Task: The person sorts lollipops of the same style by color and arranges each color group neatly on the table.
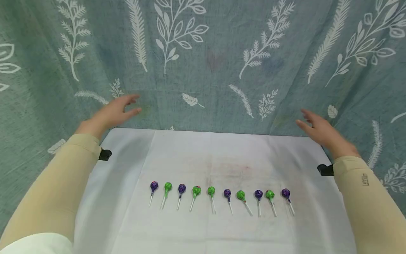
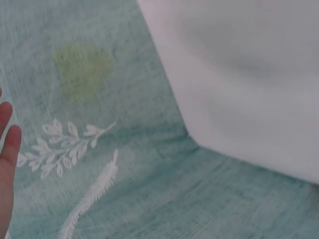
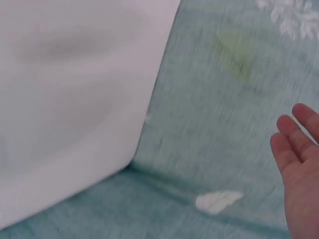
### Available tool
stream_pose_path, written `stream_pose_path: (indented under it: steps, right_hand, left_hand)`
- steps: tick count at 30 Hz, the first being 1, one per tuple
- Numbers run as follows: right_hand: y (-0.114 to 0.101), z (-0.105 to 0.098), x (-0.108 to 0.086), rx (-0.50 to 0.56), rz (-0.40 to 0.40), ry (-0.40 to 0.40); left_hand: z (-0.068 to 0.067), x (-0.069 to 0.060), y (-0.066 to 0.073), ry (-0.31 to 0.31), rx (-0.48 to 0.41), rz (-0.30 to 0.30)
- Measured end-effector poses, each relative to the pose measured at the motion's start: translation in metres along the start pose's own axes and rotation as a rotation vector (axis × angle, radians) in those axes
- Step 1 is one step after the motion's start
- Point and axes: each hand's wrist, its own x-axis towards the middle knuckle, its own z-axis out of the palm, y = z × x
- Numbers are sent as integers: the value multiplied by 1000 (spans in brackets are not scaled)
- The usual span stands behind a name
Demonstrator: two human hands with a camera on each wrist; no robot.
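Note:
A row of lollipops lies across the white table, purple-wrapped and green-wrapped, heads toward the back and white sticks toward the front. The leftmost is a purple lollipop (image 1: 154,186), beside a green lollipop (image 1: 167,187); at the right end lies another purple lollipop (image 1: 285,193). My left hand (image 1: 114,111) is raised over the table's back left corner, holding nothing, fingers relaxed. Over the back right corner hovers my right hand (image 1: 321,132), its fingers extended and nothing in it. Both hands are well apart from the lollipops. Only fingers show at the edge of the left wrist view.
A white cloth covers the table (image 1: 203,233), with faint reddish stains behind the row. Behind and beside it hangs a grey-green curtain (image 1: 215,63) printed with white leaves. Dark wrist devices show under the beige sleeves (image 1: 60,187).

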Motion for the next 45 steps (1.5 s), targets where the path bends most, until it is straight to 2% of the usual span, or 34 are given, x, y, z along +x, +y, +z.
stream_pose_path:
  steps: [7, 13, 20, 26, 33, 45]
  right_hand:
    - [-22, 19, 2, 48, -73, 46]
    - [-35, 36, 4, 58, -100, 62]
    - [-47, 59, 8, 76, -163, 77]
    - [-63, 80, 7, 95, -190, 31]
    - [-78, 98, 4, 141, -237, -19]
    - [-106, 133, -5, 132, -293, -41]
  left_hand:
    - [21, -21, 6, -5, -61, 12]
    - [33, -31, 7, 11, -84, 33]
    - [43, -42, 5, 18, -119, 11]
    - [52, -51, 6, 26, -144, 25]
    - [59, -57, 6, 18, -131, 11]
    - [75, -71, 6, 10, -149, 32]
